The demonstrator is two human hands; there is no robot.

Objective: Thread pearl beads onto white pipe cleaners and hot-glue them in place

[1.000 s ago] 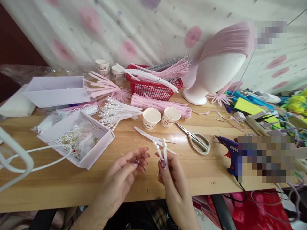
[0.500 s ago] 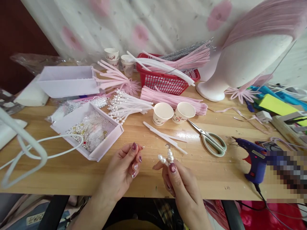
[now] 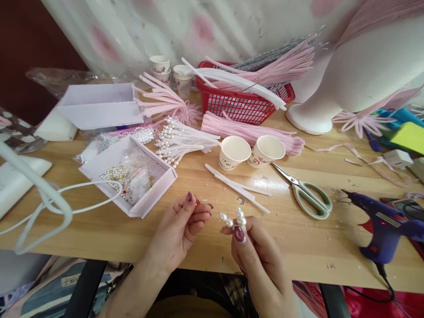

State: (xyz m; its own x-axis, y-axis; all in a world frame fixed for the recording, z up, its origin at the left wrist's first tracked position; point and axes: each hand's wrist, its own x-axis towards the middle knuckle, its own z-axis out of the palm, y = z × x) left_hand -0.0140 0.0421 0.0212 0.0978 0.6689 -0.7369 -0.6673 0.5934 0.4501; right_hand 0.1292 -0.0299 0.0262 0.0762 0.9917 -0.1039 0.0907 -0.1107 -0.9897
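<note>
My right hand (image 3: 265,260) pinches two white stems tipped with pearl beads (image 3: 241,217) between thumb and fingers, the beads pointing up and slightly left. Just left of it, my left hand (image 3: 180,229) has thumb and index finger pressed together. A tiny pale bit shows at those fingertips, too small to name. The two hands are apart, over the front of the table. Beyond them lie a few loose white pipe cleaners (image 3: 236,187). To the left is an open white box (image 3: 159,190) holding loose pearl beads (image 3: 114,176) and small clear bags.
Two paper cups (image 3: 234,152) stand behind the pipe cleaners. Scissors (image 3: 311,198) and a blue glue gun (image 3: 380,221) lie right. Further back are pearl-tipped stems (image 3: 185,139), pink pipe cleaners (image 3: 248,132), a red basket (image 3: 238,106) and a white mannequin head (image 3: 357,66). A white cable (image 3: 62,212) loops left.
The view has shifted, so the table things sit further right. My left hand's other fingers have straightened a little toward the right hand. The right hand keeps its hold on the beaded stems.
</note>
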